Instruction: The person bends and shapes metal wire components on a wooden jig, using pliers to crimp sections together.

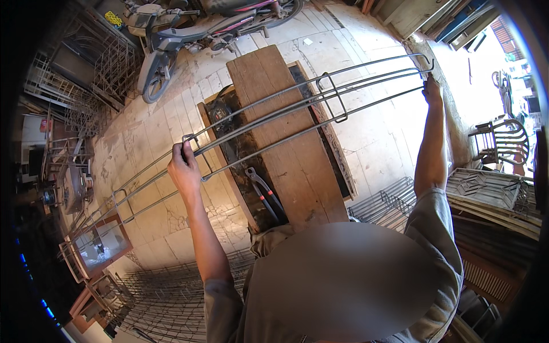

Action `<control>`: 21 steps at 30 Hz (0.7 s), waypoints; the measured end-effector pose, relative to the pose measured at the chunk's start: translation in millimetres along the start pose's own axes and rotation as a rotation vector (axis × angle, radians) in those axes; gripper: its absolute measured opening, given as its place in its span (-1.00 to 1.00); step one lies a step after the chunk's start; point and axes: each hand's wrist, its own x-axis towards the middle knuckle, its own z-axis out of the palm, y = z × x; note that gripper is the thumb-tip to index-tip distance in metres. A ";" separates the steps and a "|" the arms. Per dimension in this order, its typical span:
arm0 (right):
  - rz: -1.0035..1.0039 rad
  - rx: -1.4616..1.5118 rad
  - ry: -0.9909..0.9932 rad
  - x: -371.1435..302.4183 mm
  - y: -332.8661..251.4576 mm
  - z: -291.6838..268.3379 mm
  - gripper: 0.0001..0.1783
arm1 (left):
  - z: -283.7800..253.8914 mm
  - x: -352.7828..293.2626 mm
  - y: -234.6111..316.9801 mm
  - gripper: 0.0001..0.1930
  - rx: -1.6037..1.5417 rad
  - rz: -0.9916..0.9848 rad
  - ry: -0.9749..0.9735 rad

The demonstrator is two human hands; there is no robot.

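Note:
A long, narrow rebar cage (318,98) of thin steel rods, tied with rectangular stirrups, stretches at a slant across the view. My left hand (184,167) is closed on its rods beside a stirrup, left of the bench. With the arm stretched out, my right hand (433,90) grips the cage's far right end, close to a hooked rod tip. The cage passes over a wooden plank (303,177) on the low bench in front of me. Pincers (262,186) with red-marked handles lie in the bench's left trough, next to a dark tool (222,117) partly hidden by the rods.
A motorcycle (189,43) stands at the far side. Bundles of rods and wire cages (171,297) lie at the lower left, and more cages (389,200) sit right of the bench. A wooden chair (500,140) and stacked panels (486,188) stand at the right.

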 end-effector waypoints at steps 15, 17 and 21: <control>-0.218 0.252 -0.058 -9.2 2.7 -7.4 -0.61 | -10.6 10.8 -4.5 -0.82 -0.104 -0.098 -0.051; -0.248 0.278 -0.073 -16.3 5.8 -6.1 -0.54 | -12.7 10.8 -7.0 -0.83 -0.072 -0.048 -0.075; -0.381 0.240 -0.056 -29.5 17.1 -8.3 -0.49 | -19.2 7.0 -7.5 -0.81 -0.089 -0.086 -0.150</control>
